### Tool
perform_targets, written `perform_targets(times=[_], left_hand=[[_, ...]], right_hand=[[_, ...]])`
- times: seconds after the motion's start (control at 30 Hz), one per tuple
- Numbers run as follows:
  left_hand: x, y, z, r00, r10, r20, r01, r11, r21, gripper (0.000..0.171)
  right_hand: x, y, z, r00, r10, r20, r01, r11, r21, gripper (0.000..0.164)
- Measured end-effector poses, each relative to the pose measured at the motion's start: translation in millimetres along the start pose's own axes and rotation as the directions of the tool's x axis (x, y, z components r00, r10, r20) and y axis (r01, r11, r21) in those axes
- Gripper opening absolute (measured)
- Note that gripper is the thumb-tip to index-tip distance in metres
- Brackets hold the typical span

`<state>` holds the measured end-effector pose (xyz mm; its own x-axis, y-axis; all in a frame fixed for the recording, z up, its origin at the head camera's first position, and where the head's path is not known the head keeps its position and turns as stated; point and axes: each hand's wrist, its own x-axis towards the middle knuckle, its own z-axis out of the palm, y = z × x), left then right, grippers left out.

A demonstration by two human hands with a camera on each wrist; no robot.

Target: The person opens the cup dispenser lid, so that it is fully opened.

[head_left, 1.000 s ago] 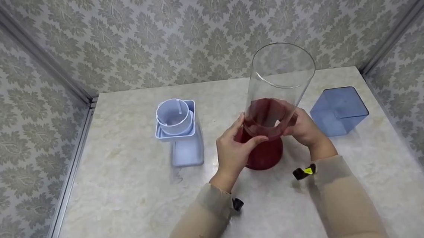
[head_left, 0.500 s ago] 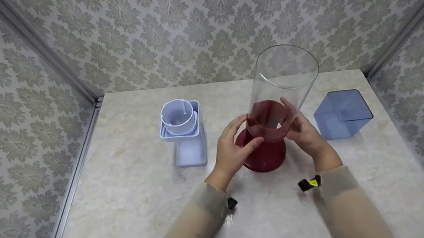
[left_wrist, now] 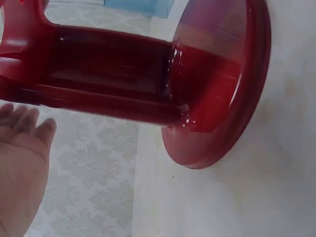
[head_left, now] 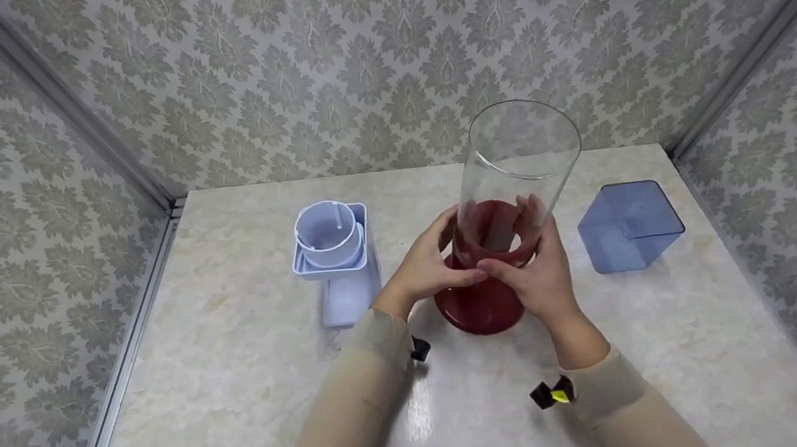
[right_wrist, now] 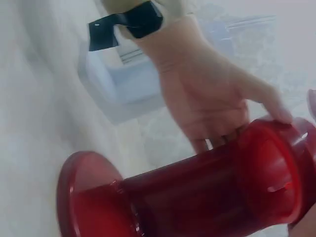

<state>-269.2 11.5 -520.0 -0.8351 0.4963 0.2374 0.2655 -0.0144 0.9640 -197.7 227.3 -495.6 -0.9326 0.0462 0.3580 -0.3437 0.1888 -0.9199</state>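
Here, on the desk (head_left: 241,375), stood the following. Item: one glossy red stand (head_left: 485,308), round base down, right of the desk's middle, slim column rising to a wider top. Item: one tall clear cylinder (head_left: 500,187), open mouth up, its lower end at that red top; whether inside or around it, I could not tell. Item: one left hand (head_left: 421,272), fingers curved behind the red top, thumb across its front. Item: one right hand (head_left: 548,276), clasping the opposite side, its thumb near the left one, some fingers visible through the clear wall. Item: one pale-blue holder (head_left: 350,300), left of the stand, bearing a round cup (head_left: 333,245). Item: one translucent blue square container (head_left: 630,232), at far right, apart from the stand.
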Motion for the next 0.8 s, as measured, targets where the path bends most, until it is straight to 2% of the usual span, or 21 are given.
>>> perform_targets(times=[0.1, 0.3, 0.5, 0.6, 0.8], left_hand=[[0.5, 0.1, -1.4, 1.0, -0.01, -0.011, 0.01, 1.0, -0.007, 0.111], [-5.7, -2.5, 8.1, 0.999, -0.024, -0.043, 0.025, 0.999, 0.028, 0.113], [-5.8, 2.0, 12.7, 0.992, -0.01, -0.126, 0.019, 0.997, 0.074, 0.111], [-9.7, 3.6, 18.3, 0.984, -0.006, -0.18, 0.024, 0.995, 0.098, 0.113], [-20.3, 4.2, 32.3, 0.958, 0.002, -0.288, 0.045, 0.987, 0.156, 0.118]], right_hand=[[2.8, 3.8, 0.7, 1.0, -0.022, 0.013, 0.023, 1.0, -0.021, 0.121], [-0.1, 12.6, -10.6, 0.999, -0.03, 0.041, 0.031, 0.999, -0.041, 0.116], [14.9, 18.6, -21.0, 0.989, -0.086, 0.121, 0.084, 0.996, 0.019, 0.116], [21.4, 23.6, -27.7, 0.974, -0.145, 0.175, 0.132, 0.988, 0.084, 0.115], [34.9, 35.5, -37.7, 0.921, -0.247, 0.302, 0.177, 0.955, 0.24, 0.114]])
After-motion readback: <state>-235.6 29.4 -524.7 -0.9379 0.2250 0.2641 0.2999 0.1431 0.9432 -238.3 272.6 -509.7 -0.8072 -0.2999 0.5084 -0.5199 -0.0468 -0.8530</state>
